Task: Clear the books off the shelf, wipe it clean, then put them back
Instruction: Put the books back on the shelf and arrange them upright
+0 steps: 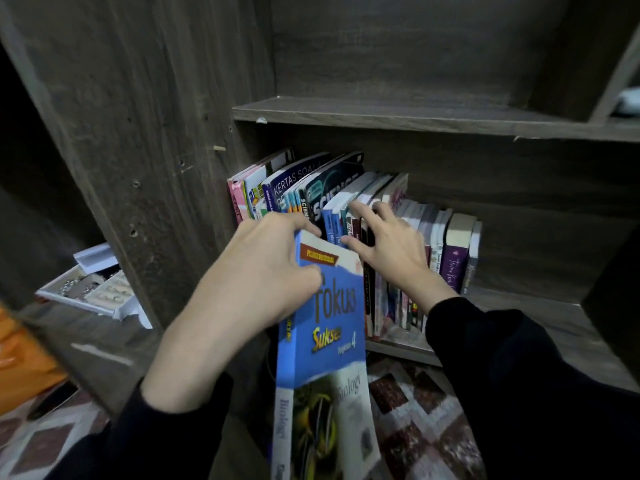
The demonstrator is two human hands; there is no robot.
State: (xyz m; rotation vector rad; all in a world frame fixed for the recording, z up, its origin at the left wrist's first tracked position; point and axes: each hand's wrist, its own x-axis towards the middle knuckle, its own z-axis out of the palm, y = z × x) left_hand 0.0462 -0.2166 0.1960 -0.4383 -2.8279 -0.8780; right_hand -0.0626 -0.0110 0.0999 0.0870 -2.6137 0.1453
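Observation:
A blue and white biology book (322,344) sticks out of the lower shelf (568,327), its upper end gripped by my left hand (256,271). My right hand (388,247) rests with spread, straight fingers on the tops of the standing books just right of it. A row of books (311,188) leans along the shelf from the left wall, with a dark science book (332,192) among them. A purple book (453,265) stands near the right end of the row.
The dark wooden bookcase has a bare upper shelf (415,116) and a thick left side panel (145,168). Left of it sits a white tray (93,292) with small items. A patterned rug (415,410) lies below, and something orange (20,358) at far left.

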